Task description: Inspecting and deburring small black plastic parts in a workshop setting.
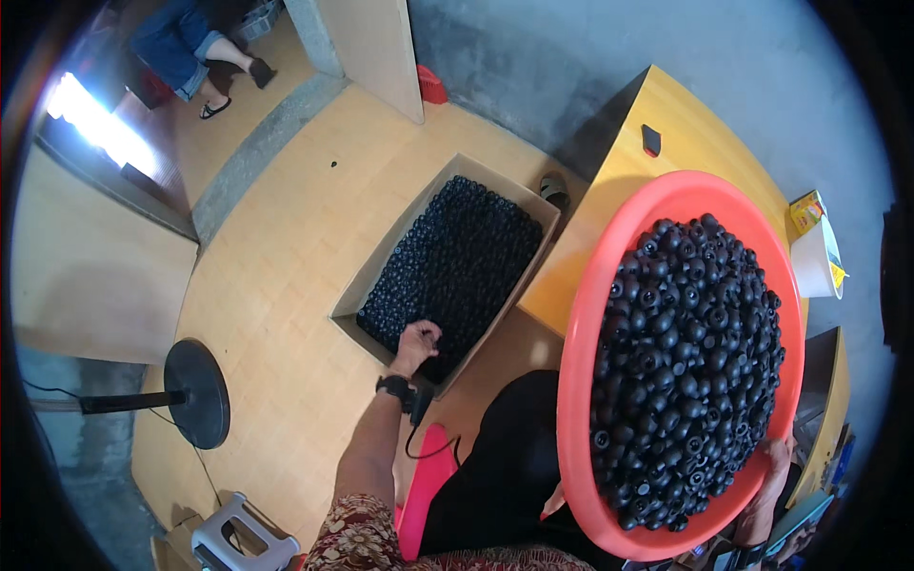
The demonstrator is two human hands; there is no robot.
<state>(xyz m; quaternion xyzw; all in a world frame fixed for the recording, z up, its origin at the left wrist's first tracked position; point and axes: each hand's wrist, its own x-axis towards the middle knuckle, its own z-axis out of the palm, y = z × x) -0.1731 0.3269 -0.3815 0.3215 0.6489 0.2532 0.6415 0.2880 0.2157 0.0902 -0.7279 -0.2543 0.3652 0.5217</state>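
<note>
Curled left hand (419, 338) grip reaches black knobs in cardboard box (381, 257); right hand (773, 476) clasps round red basin (581, 333).

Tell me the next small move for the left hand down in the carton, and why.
Probably lift the left hand out of the cardboard box with its pinch of black caps and bring it across to the red basin. The fingers look curled closed at the near corner of the box, while the right hand holds the basin's rim, already heaped with the same caps.
</note>
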